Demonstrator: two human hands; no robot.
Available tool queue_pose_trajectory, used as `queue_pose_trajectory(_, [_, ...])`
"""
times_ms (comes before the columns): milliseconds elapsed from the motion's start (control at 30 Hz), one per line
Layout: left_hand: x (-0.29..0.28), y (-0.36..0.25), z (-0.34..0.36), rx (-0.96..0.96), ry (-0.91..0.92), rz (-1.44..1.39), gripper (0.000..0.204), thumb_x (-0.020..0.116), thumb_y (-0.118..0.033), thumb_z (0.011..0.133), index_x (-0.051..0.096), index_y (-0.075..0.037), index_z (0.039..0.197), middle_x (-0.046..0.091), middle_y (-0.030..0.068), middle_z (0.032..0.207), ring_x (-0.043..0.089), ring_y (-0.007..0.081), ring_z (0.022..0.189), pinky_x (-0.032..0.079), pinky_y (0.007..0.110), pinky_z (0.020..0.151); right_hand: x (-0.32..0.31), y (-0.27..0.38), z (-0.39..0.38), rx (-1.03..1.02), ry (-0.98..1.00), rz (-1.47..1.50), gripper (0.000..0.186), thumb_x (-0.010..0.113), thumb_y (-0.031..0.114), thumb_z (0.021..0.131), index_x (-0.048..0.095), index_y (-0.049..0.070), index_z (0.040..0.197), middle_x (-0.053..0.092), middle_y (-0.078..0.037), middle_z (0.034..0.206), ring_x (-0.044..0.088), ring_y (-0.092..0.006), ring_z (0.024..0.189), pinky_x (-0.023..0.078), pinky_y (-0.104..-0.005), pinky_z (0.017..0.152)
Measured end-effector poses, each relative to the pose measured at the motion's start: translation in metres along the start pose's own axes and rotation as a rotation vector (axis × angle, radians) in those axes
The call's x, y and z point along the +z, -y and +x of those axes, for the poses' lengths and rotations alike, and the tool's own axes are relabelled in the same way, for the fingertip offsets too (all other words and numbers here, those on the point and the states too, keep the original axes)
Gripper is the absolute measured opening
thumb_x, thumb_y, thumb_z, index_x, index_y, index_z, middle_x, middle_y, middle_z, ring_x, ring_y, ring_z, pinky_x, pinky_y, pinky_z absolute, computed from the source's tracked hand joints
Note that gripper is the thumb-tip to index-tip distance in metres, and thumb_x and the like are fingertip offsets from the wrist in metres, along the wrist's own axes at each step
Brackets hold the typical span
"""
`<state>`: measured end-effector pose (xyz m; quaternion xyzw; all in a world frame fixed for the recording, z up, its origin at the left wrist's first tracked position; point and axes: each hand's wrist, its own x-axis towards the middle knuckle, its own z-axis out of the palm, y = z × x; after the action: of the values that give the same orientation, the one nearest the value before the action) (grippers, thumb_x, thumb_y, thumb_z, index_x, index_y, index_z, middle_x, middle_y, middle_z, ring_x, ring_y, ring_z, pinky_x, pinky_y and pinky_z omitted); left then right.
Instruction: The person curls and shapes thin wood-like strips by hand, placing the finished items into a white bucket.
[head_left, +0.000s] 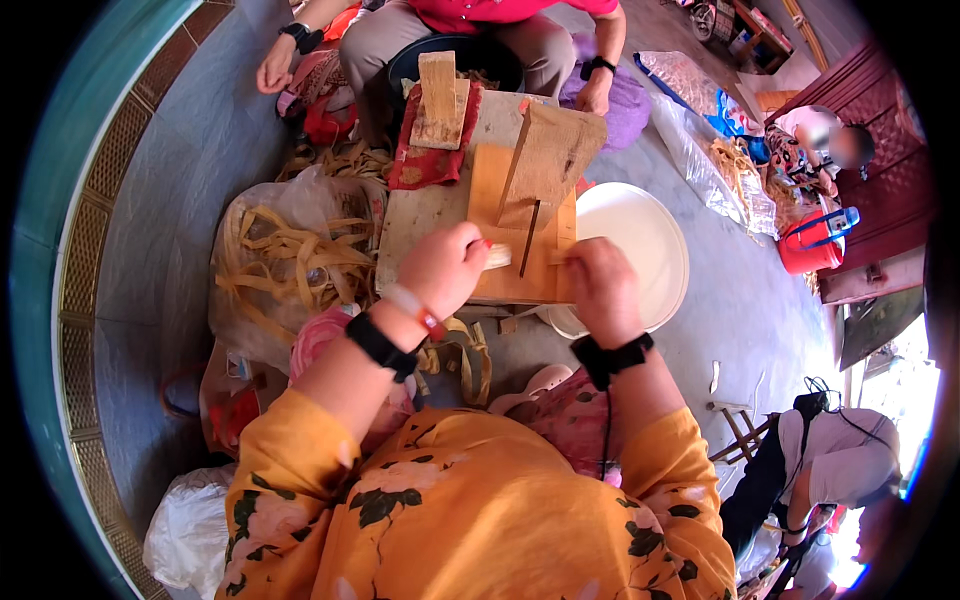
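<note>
My left hand (pixel 440 265) is closed, and a pale, flat strip (pixel 497 257) sticks out between thumb and fingers. Opposite it, my right hand (pixel 603 285) pinches at the right edge of a wooden board (pixel 490 195); a short light-brown end seems to show at its fingertips, blurred. Between the hands a thin dark blade (pixel 529 240) stands at the front of an upright wooden block (pixel 545 165) on the board. Whether one strip runs from hand to hand past the blade, I cannot tell.
A white round tub (pixel 650 245) stands right of the board. Left is a plastic bag (pixel 240 300) of curled tan strips. Across from me sits a person in a red top (pixel 500 12), behind a second wooden block (pixel 438 85) on red cloth. Two people are at right.
</note>
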<state>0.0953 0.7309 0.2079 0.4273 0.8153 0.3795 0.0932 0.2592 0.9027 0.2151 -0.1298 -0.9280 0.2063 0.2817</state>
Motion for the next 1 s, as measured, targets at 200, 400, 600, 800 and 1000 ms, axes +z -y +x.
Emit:
queue_pose_trajectory(200, [-0.013, -0.026, -0.042, -0.205, 0.474, -0.754, 0.016, 0.051, -0.017, 0.097, 0.058, -0.003, 0.096, 0.053, -0.0018, 0.07, 0.049, 0.0062, 0.06, 0.04, 0.023, 0.054, -0.039, 0.065, -0.018, -0.318, 0.203, 0.069, 0.051, 0.069, 0.001, 0.068, 0.055, 0.002, 0.117, 0.058, -0.014, 0.119, 0.056, -0.0331, 0.107, 0.044, -0.0423, 0.088])
queue_pose_trajectory(400, [-0.013, -0.03, -0.071, -0.16, 0.735, -1.073, 0.014, 0.051, -0.016, 0.097, 0.055, -0.005, 0.09, 0.052, -0.0018, 0.07, 0.046, 0.0063, 0.06, 0.038, 0.021, 0.056, -0.032, 0.076, -0.045, -0.393, 0.116, 0.077, 0.022, 0.064, 0.005, 0.073, 0.058, 0.007, 0.094, 0.059, -0.008, 0.087, 0.057, -0.027, 0.077, 0.046, -0.0378, 0.067])
queue_pose_trajectory(600, [-0.021, -0.025, -0.091, -0.271, 0.576, -1.672, 0.014, 0.056, -0.016, 0.092, 0.057, -0.002, 0.091, 0.056, 0.0011, 0.073, 0.05, 0.0094, 0.062, 0.041, 0.024, 0.061, -0.049, 0.074, -0.059, -0.315, -0.013, 0.072, 0.024, 0.054, -0.012, 0.076, 0.055, 0.002, 0.096, 0.059, -0.01, 0.073, 0.057, -0.0287, 0.062, 0.046, -0.0367, 0.057])
queue_pose_trajectory(800, [-0.007, -0.046, -0.096, 0.417, 0.215, -0.506, 0.036, 0.053, 0.001, 0.084, 0.058, -0.004, 0.119, 0.063, 0.0084, 0.103, 0.059, 0.02, 0.098, 0.045, 0.034, 0.084, -0.038, 0.111, -0.085, -0.044, 0.314, 0.617, 0.029, 0.063, -0.005, 0.074, 0.058, 0.006, 0.1, 0.063, -0.007, 0.077, 0.059, -0.0262, 0.063, 0.046, -0.037, 0.055])
queue_pose_trajectory(1000, [0.007, -0.037, -0.108, 0.006, 0.803, -0.914, 0.017, 0.055, -0.008, 0.092, 0.055, -0.007, 0.109, 0.057, 0.0008, 0.083, 0.053, 0.0093, 0.073, 0.044, 0.025, 0.066, -0.03, 0.091, -0.083, -0.315, 0.07, 0.166, 0.024, 0.067, 0.003, 0.074, 0.06, 0.006, 0.096, 0.062, -0.007, 0.074, 0.06, -0.0277, 0.063, 0.046, -0.0374, 0.057])
